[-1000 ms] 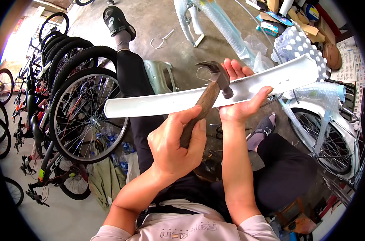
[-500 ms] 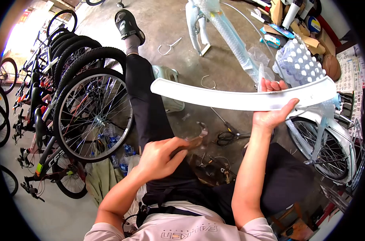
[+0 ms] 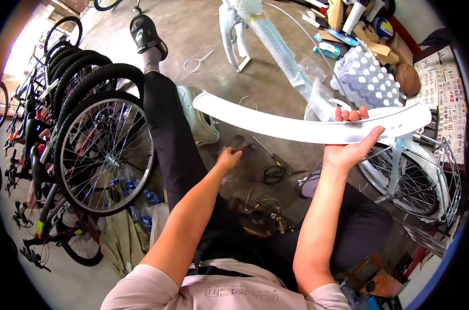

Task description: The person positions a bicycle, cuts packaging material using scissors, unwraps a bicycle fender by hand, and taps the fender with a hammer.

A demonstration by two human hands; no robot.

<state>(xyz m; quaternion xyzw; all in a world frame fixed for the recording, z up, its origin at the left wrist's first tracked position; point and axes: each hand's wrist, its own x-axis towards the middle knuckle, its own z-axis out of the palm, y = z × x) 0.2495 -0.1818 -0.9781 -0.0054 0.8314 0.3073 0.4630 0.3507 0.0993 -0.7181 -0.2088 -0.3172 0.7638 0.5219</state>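
My right hand [image 3: 348, 142] grips a long, curved white bicycle mudguard [image 3: 275, 126], thumb on the near side and fingertips showing over its far edge. The mudguard is raised above the floor and runs across in front of me. My left hand [image 3: 229, 159] reaches forward and low beneath the mudguard's left part, its fingers curled. A hammer [image 3: 247, 146] is at those fingers; its head shows just beyond them, while most of the handle is hidden by the hand.
Bicycles with a large front wheel [image 3: 110, 160] line the left. A bubble-wrapped frame [image 3: 281, 49] stands ahead, near wrapped bottles [image 3: 368, 77]. Scissors [image 3: 274, 174] and a screwdriver [image 3: 268, 150] lie on the floor. A pale plastic jug [image 3: 201, 126] stands by my leg; a white bicycle [image 3: 415, 175] is right.
My left hand has moved forward and down, away from my body, with the hammer. The mudguard stays in my right hand, hardly moved. The view has shifted slightly.
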